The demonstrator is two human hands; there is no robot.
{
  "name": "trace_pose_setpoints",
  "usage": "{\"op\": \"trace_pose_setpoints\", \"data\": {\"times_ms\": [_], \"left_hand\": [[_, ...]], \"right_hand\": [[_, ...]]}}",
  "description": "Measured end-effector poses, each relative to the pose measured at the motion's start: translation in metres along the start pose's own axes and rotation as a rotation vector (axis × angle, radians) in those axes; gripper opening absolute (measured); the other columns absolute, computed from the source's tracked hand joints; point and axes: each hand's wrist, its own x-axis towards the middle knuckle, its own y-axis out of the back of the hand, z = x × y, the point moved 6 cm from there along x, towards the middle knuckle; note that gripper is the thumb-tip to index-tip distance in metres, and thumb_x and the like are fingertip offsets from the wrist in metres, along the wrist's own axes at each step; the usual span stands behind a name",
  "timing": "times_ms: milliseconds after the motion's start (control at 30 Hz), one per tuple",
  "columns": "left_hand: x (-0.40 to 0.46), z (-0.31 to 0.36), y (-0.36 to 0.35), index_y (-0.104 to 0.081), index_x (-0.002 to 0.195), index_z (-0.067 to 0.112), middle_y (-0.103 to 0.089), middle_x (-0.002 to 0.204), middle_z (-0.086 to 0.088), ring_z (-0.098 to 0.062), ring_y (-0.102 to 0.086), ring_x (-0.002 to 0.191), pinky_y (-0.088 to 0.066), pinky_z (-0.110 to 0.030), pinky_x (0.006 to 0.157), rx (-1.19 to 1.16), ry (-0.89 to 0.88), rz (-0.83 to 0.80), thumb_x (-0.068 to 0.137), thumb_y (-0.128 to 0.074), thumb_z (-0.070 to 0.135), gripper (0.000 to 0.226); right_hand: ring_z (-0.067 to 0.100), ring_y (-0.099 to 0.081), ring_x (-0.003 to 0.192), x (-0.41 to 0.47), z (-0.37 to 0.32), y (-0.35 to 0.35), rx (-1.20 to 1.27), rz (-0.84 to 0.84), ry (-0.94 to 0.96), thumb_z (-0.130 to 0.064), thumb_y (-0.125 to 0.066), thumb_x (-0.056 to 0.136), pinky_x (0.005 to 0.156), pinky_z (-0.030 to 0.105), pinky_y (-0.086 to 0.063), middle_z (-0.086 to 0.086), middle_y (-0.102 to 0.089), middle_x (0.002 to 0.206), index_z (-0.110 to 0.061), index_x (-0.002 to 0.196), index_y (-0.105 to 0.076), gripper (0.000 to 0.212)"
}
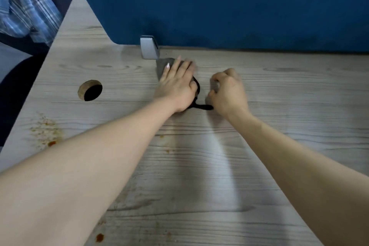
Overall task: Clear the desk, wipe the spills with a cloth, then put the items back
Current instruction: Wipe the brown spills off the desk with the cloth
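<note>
A grey cloth [162,67] with a black edge strip [202,107] lies on the wooden desk [279,90] near the blue divider. My left hand [177,84] lies flat on the cloth, fingers straight, and covers most of it. My right hand [227,90] is curled just to the right, and its fingers pinch a grey bit of the cloth. Orange-brown spill stains [46,132] spread near the desk's left edge. A smaller stain [99,237] sits near the front, and faint specks [167,151] show between my forearms.
A blue divider panel [219,6] runs along the back, held by a grey metal bracket [148,48] just behind the cloth. A round cable hole [90,91] opens at the left. A plaid garment [26,6] hangs beyond the desk's left edge.
</note>
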Motion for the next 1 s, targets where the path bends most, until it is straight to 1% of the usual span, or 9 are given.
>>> {"op": "trace_pose_setpoints", "data": {"times_ms": [133, 267, 367, 467, 600, 733, 767, 900, 1000], "left_hand": [[-0.039, 0.033, -0.013, -0.007, 0.152, 0.023, 0.004, 0.159, 0.01, -0.008, 0.015, 0.144, 0.017, -0.028, 0.112, -0.048, -0.153, -0.011, 0.099, -0.028, 0.03, 0.058], [-0.04, 0.018, -0.009, -0.004, 0.152, 0.028, 0.007, 0.158, 0.013, -0.006, 0.014, 0.144, 0.013, -0.028, 0.113, -0.008, -0.281, -0.069, 0.1, -0.027, 0.033, 0.057], [-0.025, -0.007, -0.001, -0.003, 0.152, 0.026, 0.007, 0.159, 0.01, -0.009, 0.015, 0.144, 0.013, -0.029, 0.113, 0.027, -0.138, -0.042, 0.101, -0.023, 0.034, 0.056], [-0.032, 0.0, -0.005, -0.004, 0.152, 0.024, 0.006, 0.159, 0.009, -0.011, 0.015, 0.145, 0.013, -0.031, 0.114, 0.025, -0.007, 0.007, 0.1, -0.024, 0.031, 0.057], [-0.073, 0.026, -0.016, -0.001, 0.152, 0.024, 0.01, 0.159, 0.011, -0.009, 0.019, 0.143, 0.016, -0.029, 0.113, -0.032, -0.093, -0.02, 0.098, -0.028, 0.032, 0.061], [-0.081, 0.017, -0.014, 0.002, 0.151, 0.029, 0.012, 0.158, 0.014, -0.007, 0.019, 0.143, 0.015, -0.026, 0.112, 0.008, -0.231, -0.07, 0.098, -0.028, 0.038, 0.062], [-0.076, 0.011, -0.012, 0.002, 0.151, 0.029, 0.011, 0.158, 0.014, -0.007, 0.018, 0.143, 0.014, -0.027, 0.113, 0.017, -0.219, -0.063, 0.098, -0.028, 0.039, 0.062], [-0.051, -0.013, -0.005, -0.001, 0.152, 0.027, 0.009, 0.159, 0.01, -0.011, 0.016, 0.145, 0.012, -0.031, 0.115, 0.018, -0.013, -0.037, 0.099, -0.029, 0.035, 0.061], [-0.05, -0.011, -0.006, -0.002, 0.152, 0.023, 0.009, 0.159, 0.009, -0.012, 0.016, 0.145, 0.012, -0.031, 0.115, 0.029, 0.036, -0.007, 0.099, -0.029, 0.033, 0.06]], "right_hand": [[0.03, -0.046, 0.113, -0.004, 0.009, 0.01, -0.021, -0.005, -0.056, -0.001, -0.055, 0.083, 0.093, 0.032, -0.041, 0.013, -0.049, 0.117, -0.001, 0.107, -0.063, 0.025], [0.029, -0.044, 0.112, -0.01, 0.008, 0.009, -0.079, -0.025, -0.005, -0.006, -0.054, 0.085, 0.09, 0.033, -0.042, 0.012, -0.049, 0.116, -0.003, 0.106, -0.064, 0.023], [0.03, -0.044, 0.107, -0.019, 0.004, 0.006, -0.1, -0.015, 0.044, -0.005, -0.052, 0.085, 0.086, 0.036, -0.042, 0.011, -0.05, 0.112, -0.004, 0.104, -0.064, 0.023], [0.03, -0.043, 0.107, -0.029, 0.001, 0.003, -0.12, -0.038, 0.061, -0.007, -0.052, 0.084, 0.089, 0.039, -0.041, 0.011, -0.05, 0.113, -0.004, 0.106, -0.063, 0.025], [0.031, -0.042, 0.112, -0.034, -0.002, 0.002, -0.136, -0.079, 0.039, -0.014, -0.052, 0.085, 0.092, 0.041, -0.041, 0.012, -0.049, 0.116, -0.005, 0.107, -0.062, 0.026], [0.03, -0.042, 0.112, -0.04, -0.011, -0.005, -0.141, -0.094, 0.049, -0.015, -0.053, 0.085, 0.091, 0.039, -0.042, 0.011, -0.048, 0.115, -0.007, 0.109, -0.062, 0.027], [0.029, -0.042, 0.112, -0.041, -0.012, -0.007, -0.146, -0.094, 0.051, -0.015, -0.053, 0.085, 0.09, 0.038, -0.042, 0.01, -0.047, 0.116, -0.007, 0.109, -0.061, 0.026], [0.03, -0.041, 0.111, -0.044, -0.019, -0.011, -0.165, -0.062, 0.053, -0.01, -0.054, 0.083, 0.088, 0.035, -0.04, 0.01, -0.046, 0.117, -0.005, 0.107, -0.058, 0.024], [0.03, -0.042, 0.111, -0.046, -0.017, -0.012, -0.176, -0.074, 0.046, -0.009, -0.054, 0.085, 0.089, 0.033, -0.037, 0.01, -0.047, 0.119, -0.005, 0.109, -0.057, 0.025]]}}
